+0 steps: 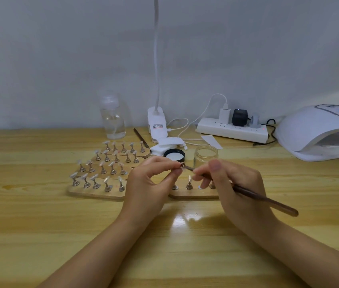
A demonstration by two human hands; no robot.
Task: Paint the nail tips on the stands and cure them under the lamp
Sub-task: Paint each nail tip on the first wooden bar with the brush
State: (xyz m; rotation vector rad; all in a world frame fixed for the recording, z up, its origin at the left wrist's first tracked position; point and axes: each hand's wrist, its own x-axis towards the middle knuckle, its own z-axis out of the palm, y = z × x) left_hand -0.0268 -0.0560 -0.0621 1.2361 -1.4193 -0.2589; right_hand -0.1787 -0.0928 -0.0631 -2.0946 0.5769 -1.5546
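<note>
Wooden table (39, 235): pale planks, both forearms resting near.
Right hand (235, 183): fingers curled round a brown brush (264, 199), bristle end pointing left.
Left hand (149, 181): thumb and fingertips pinching a small stand (182, 166) at the brush tip.
Near board (193, 194): beneath the hands, one nail tip (189, 178) upright.
Left boards (93, 193): four rows of nail tips on stands.
Jar (205, 155): clear, open, black lid (174, 155) beside it.
Curing lamp (322, 129): white, far right.
</note>
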